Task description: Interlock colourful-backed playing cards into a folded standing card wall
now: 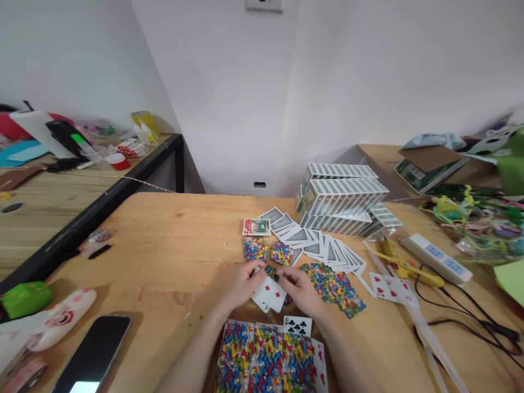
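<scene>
1. Nearest is the colourful stack [266, 357], with a club card [297, 326] at its far edge and a black phone [94, 352] to its left.
2. Just beyond the stack, the left hand [243, 284] and right hand [301, 289] meet at the far end of the white-faced cards [268, 295]. Both have fingers curled almost closed, seemingly pinching the cards; exactly which layers each grips I cannot tell.
3. The step in hand looks like handling or adjusting these few cards. The next move calls for a light, steady pinch, keeping their edges together and clear of the stack.
4. Farther out from the stack lie loose patterned cards [335, 286], right of the hands, then a long spread of grey-backed cards [313, 240] and a red-and-green card box [256, 227].
5. Farthest, beyond the stack and to its right, are striped boxes [346, 196], piled up.
</scene>
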Demonstrator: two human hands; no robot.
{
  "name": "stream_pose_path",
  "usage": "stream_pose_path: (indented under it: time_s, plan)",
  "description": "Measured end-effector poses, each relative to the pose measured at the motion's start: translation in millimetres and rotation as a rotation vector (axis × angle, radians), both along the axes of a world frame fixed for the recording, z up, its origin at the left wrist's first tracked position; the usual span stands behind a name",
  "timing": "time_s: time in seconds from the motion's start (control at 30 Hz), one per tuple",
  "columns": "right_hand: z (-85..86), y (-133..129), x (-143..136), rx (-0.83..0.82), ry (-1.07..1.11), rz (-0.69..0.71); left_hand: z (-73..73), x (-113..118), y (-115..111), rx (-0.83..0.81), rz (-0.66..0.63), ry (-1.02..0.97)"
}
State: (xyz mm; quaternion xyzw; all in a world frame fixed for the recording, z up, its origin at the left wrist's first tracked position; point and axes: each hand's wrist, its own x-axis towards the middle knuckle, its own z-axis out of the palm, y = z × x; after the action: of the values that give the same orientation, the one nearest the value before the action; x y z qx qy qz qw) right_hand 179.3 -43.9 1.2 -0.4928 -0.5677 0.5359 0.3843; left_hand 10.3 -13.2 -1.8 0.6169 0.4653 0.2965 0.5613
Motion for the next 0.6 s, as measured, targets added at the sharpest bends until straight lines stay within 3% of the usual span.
stream_pose_path:
  time_s: [0.2, 0.37, 0.6]
  plan:
    - [8.7, -1, -6, 0.027, -0.051, 0.104, 11.6, 2, -1, 0.080, -0.142, 0.047]
    - [8.2, -1, -6, -0.005, -0.020, 0.040, 13.0, 5, -3, 0.175, -0.070, 0.088]
    - [3.2, -1, -5, -0.089, 0.037, -0.046, 3.9, 8, -4, 0.151, 0.062, 0.039]
